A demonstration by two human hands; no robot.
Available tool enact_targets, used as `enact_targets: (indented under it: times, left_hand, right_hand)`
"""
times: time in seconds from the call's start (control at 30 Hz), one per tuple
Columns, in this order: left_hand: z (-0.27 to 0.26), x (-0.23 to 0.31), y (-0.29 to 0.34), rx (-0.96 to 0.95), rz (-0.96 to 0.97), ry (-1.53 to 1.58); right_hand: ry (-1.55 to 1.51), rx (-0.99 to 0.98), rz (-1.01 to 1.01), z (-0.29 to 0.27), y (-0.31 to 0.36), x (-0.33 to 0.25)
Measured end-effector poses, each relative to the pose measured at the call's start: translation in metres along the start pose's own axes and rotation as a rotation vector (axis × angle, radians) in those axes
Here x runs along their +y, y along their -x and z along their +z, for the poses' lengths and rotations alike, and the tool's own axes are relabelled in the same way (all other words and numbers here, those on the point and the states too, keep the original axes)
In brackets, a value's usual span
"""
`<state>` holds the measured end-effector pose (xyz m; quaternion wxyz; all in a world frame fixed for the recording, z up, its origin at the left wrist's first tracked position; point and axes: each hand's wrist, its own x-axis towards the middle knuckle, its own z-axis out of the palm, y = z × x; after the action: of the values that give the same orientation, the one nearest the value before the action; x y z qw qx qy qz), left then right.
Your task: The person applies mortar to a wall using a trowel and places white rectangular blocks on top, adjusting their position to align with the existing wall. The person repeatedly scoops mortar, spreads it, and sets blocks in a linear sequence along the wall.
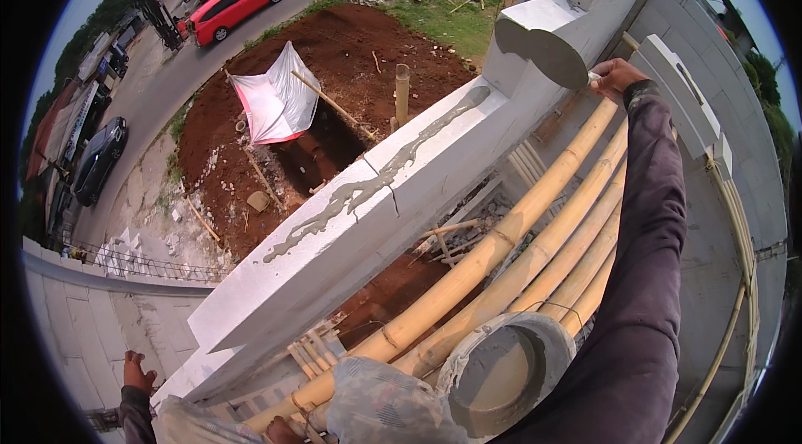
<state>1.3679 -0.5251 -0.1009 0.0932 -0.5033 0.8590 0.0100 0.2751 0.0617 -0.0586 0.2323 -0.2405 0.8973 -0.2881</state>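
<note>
In my right hand (614,78), closed round its handle, is a trowel (553,58) with a broad rounded grey blade. The blade lies against or just in front of a white block (547,14) at the wall's upper end; I cannot tell whether they touch. Wet grey mortar (359,192) runs in an uneven strip along the top of the white block wall (251,298), with a drip over a joint. My left hand (139,373) is at the lower left near the wall's near end, fingers apart and holding nothing. A mortar-crusted bucket (551,344) holds grey mortar.
Several bamboo poles (493,252) run beneath me beside the wall, with a bare foot (284,431) on them. Far below are red soil, a pit under a white sheet (271,97), and a road with a red car (238,10). Another block wall (735,193) stands right.
</note>
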Motion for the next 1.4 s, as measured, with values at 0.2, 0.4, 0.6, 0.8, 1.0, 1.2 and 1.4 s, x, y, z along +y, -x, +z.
enact_targets:
  times: [0.2, 0.4, 0.6, 0.8, 1.0, 1.2, 1.4]
  left_hand:
    - [0.021, 0.093, -0.096, 0.043, 0.277, -0.026]
    - [0.0, 0.231, -0.143, 0.058, 0.639, 0.086]
    - [0.005, 0.265, -0.159, 0.115, 0.742, 0.108]
    - [0.019, 0.263, -0.179, 0.203, 0.798, 0.203]
    - [0.035, 0.251, -0.186, 0.206, 0.758, 0.225]
    - [0.048, 0.248, -0.193, 0.167, 0.662, 0.374]
    - [0.044, 0.208, -0.176, 0.129, 0.549, 0.44]
  right_hand:
    - [0.179, 0.193, -0.106, 0.029, 0.183, -0.047]
    - [0.376, -0.027, 0.126, 0.1, 0.41, -0.143]
    - [0.854, -0.109, 0.02, 0.216, 0.496, -0.114]
    - [0.787, -0.001, 0.099, 0.353, 0.485, -0.064]
    - [0.173, -0.06, 0.261, 0.275, 0.544, -0.067]
    - [-0.357, 0.11, 0.144, 0.219, 0.498, -0.071]
    - [-0.143, 0.012, -0.046, 0.148, 0.27, -0.044]
